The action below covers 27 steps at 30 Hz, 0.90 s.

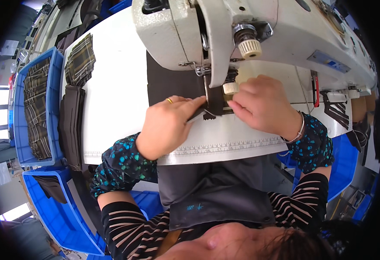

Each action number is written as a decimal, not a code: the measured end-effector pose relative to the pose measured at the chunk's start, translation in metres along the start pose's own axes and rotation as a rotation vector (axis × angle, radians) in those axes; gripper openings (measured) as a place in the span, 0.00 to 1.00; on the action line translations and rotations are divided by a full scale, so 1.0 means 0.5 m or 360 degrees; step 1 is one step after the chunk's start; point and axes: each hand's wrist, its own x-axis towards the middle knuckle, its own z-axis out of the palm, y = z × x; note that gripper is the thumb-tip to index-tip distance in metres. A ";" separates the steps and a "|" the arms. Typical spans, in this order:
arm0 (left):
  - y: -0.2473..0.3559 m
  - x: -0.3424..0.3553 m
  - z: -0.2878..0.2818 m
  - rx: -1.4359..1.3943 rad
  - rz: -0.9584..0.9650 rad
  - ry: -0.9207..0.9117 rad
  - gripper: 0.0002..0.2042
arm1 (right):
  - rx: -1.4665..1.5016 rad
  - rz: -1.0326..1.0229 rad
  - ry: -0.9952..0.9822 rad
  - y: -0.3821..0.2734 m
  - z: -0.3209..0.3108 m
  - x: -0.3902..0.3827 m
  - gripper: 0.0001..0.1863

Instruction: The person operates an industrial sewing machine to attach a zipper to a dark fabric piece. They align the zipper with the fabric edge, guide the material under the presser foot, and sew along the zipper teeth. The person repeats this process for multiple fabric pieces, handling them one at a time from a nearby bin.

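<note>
While L hand (166, 125) rests on dk fabric (170, 82), fingers together, R hand (263, 106) nr knob (231, 88), fingers curled, can't tell if pinching.

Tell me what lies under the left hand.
Dark fabric reaches the left hand and seems to continue underneath; white table shows around it. Whatever the palm covers cannot be seen.

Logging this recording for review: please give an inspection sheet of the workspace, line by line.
Surface: white table, ruler strip along the near edge.
Job's things: dark fabric under the sewing machine, zipper-like strip on it.
Clutter: plaid pieces and stacked dark pieces at the left.
Hands: left hand on the dark fabric; right hand beside the lower cream knob, contact unclear.
Cables: thin cord at the right; cable or thread, cannot tell.
Surroundings: blue bins left and right.
</note>
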 end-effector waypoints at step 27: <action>-0.026 -0.005 0.006 -0.0272 0.0039 0.0116 0.14 | -0.0192 -0.0523 0.0154 -0.050 0.081 -0.004 0.07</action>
